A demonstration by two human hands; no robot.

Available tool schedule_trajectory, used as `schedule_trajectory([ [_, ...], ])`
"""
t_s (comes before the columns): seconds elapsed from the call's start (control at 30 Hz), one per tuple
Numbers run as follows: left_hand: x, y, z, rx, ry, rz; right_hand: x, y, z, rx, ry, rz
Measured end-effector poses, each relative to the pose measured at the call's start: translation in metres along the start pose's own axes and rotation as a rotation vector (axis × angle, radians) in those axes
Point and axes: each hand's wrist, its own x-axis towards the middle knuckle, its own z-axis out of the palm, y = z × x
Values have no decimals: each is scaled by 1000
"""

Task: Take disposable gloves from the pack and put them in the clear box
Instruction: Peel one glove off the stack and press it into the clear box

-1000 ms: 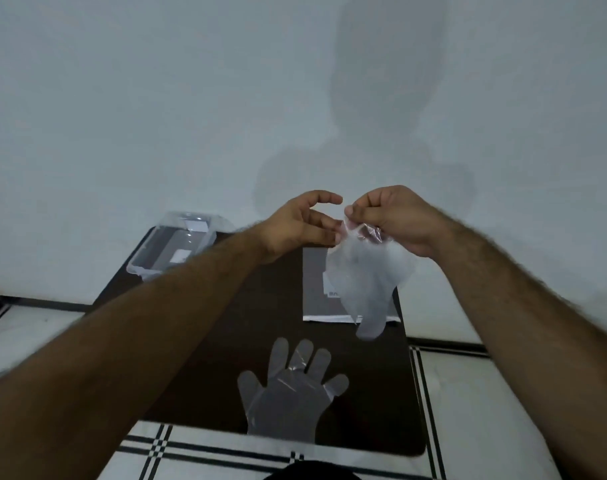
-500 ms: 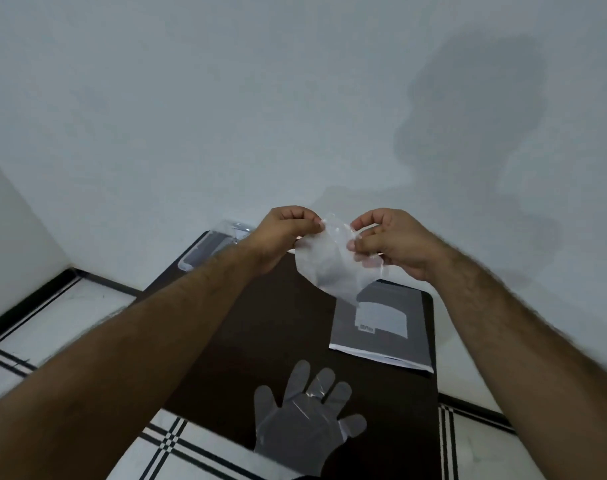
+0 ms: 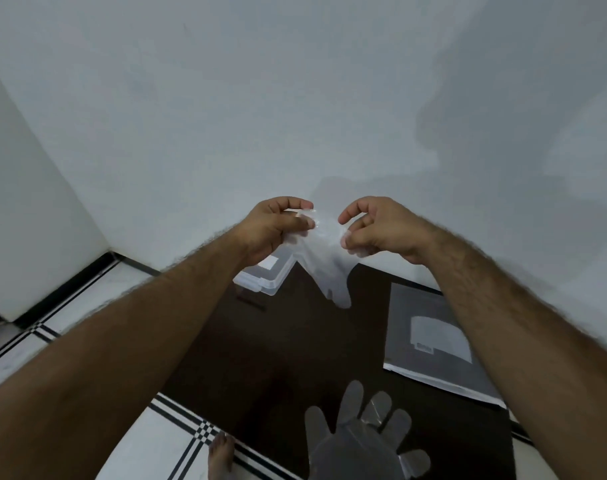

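A thin clear disposable glove [image 3: 326, 265] hangs in the air above the dark table [image 3: 278, 358], its fingers drooping down. My left hand [image 3: 274, 228] pinches its upper left edge and my right hand [image 3: 378, 228] pinches its right edge. The clear box [image 3: 265, 277] sits at the table's far left corner, partly hidden behind my left wrist and the glove. The flat grey glove pack [image 3: 430, 337] lies at the right side of the table. A second clear glove [image 3: 357, 441] lies spread flat near the table's front edge.
A white wall rises right behind the table, with a corner at the left. White floor tiles with black lines [image 3: 191, 434] surround the table. A bare foot [image 3: 220, 455] shows at the bottom, by the table's front left edge.
The camera has swung left, so table and pack sit further right. The held glove, first dangling from my right hand, is now gripped by both hands, in front of the box.
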Motion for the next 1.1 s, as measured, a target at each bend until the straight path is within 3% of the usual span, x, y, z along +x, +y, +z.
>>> schedule_trajectory([
  [0.2,61,-3,-110,130,-51,-84,88,5,40,72,92,92],
  [0.37,118,3,-192,378,-200,-152,168,-3,74,114,184,163],
  [0.77,249,7,-262,655,-305,-169,289,0,100,-391,298,176],
  [0.87,264,8,-261,652,-293,-101,298,-1,97,-448,373,126],
  [1.03,269,12,-263,548,-229,158,287,-10,100,-416,565,-26],
  [1.1,260,14,-267,649,-225,303,275,-13,108,-380,610,-83],
])
